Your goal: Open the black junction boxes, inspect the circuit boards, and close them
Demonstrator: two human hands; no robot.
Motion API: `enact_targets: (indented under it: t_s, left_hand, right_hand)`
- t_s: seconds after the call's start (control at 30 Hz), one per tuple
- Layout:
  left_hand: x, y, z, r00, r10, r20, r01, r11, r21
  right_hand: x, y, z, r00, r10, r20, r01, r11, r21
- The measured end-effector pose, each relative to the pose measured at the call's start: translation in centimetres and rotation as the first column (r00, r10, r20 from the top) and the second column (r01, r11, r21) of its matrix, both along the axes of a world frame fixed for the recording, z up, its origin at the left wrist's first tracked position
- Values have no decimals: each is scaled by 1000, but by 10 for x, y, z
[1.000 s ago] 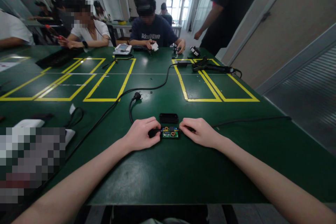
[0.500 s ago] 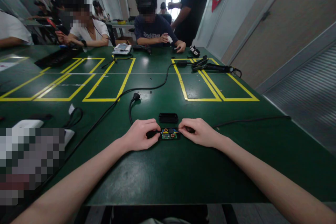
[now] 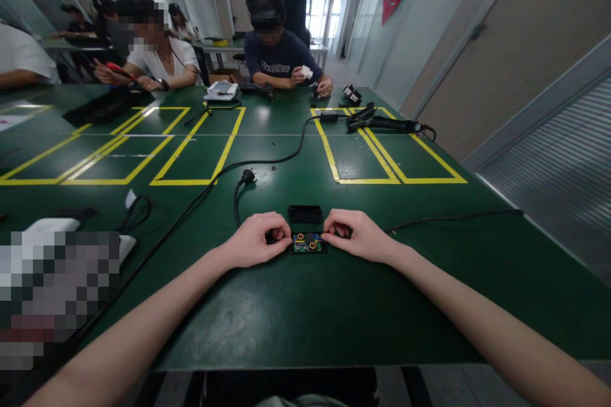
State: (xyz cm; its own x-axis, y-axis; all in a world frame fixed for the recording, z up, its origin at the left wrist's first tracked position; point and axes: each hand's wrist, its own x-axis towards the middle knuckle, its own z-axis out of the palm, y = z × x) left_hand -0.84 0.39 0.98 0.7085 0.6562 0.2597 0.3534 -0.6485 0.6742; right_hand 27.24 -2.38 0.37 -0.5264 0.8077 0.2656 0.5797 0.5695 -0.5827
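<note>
A small green circuit board (image 3: 307, 243) with copper coils and coloured wires lies in a shallow black case on the table. At its left end my left hand (image 3: 260, 240) is closed, thumb and fingertip pinching the black power cord where it meets the board. Opposite, my right hand (image 3: 358, 236) pinches the cord's other part at the right end. My fingers hide the exact grip points. A matching black case half (image 3: 305, 213) lies hollow side up just beyond the board. The cord's plug (image 3: 247, 175) rests behind my left hand.
A long black cable (image 3: 267, 161) crosses the table to a dark handheld tool (image 3: 394, 124) at the far right. Another cord (image 3: 458, 218) runs to the right edge. Yellow tape rectangles (image 3: 367, 181) mark the table. Across it, people handle parts; white devices lie left.
Both hands have shifted slightly at the board's ends, with the fingers a little more curled. The board and case half stay in place. A standing person in the background has moved left.
</note>
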Motion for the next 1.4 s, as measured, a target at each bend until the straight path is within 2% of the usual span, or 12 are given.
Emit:
enact_targets:
  t_s: [0.13,0.27,0.4,0.57,0.67,0.8,1.07,1.3,1.4]
  left_hand:
    - [2,0,0,996,79,-51,-75,994,82]
    - [6,-1,0,977,178,-121,-154,970,188]
    - [4,-1,-1,978,143,-152,-112,974,199]
    - [2,-1,-4,996,79,-36,-73,985,154]
    - [2,-3,-5,997,59,56,-65,992,109]
    - [3,-6,-4,992,53,110,-62,995,74]
    - [5,-7,-3,987,62,148,-70,996,53]
    - [4,-5,-5,989,69,132,-77,995,57]
    - [4,-6,-3,992,34,118,-42,997,72]
  right_hand:
    - [2,2,-1,999,-38,-14,39,999,36]
    - [5,6,-2,986,-161,43,156,984,86]
    - [4,7,0,989,-119,84,118,993,12]
    - [-5,3,6,984,-143,-104,124,978,-167]
    - [-11,0,7,959,-148,-242,77,957,-280]
    - [-16,-3,4,911,-175,-374,37,937,-346]
    - [-17,-3,-9,871,-211,-444,70,947,-313]
    - [-16,-5,-2,885,-142,-443,53,977,-208]
    - [-14,-7,3,909,-70,-410,6,988,-156]
